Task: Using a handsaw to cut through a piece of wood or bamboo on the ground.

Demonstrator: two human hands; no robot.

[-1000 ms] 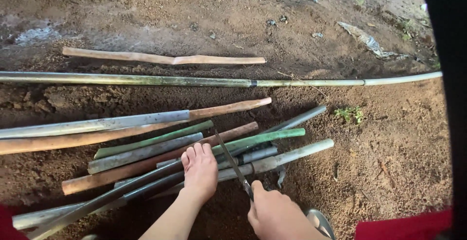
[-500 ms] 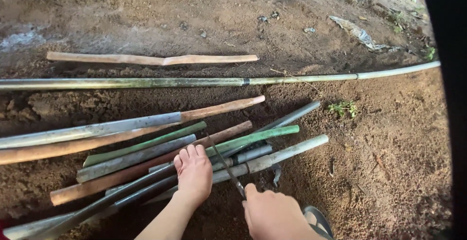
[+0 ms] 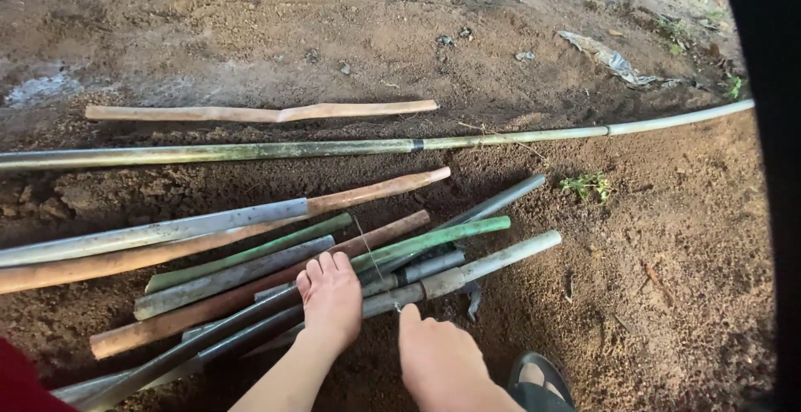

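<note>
Low in the middle of the frame, we press our left hand (image 3: 332, 295) flat, fingers together and stretched, onto a loose bundle of poles (image 3: 275, 283) lying on bare brown soil (image 3: 667, 237); the palm seems to pin the sticks so they do not roll apart. Just to its right, our right hand (image 3: 442, 363) sits curled with the thumb raised toward a pale grey pole (image 3: 501, 260). A thin wire or string (image 3: 373, 257) runs up across the bundle from between our hands. Whether the right hand grips that strand we cannot tell, since the fingers are folded under and out of sight.

The bundle fans toward the right, its near ends gathered at lower left, so the pieces cross: a green pole (image 3: 434, 239) over a reddish-brown one (image 3: 250, 295), and a dark grey pole (image 3: 492, 203) reaching furthest right. Above them, apart from the pile, a long thin pole (image 3: 334, 149) spans nearly the whole frame, and a bent tan stick (image 3: 259, 113) lies beyond it. A dark sandal (image 3: 534, 383) shows at the bottom edge, a small green weed (image 3: 588, 185) at right, and a scrap of litter (image 3: 613, 60) at upper right.
</note>
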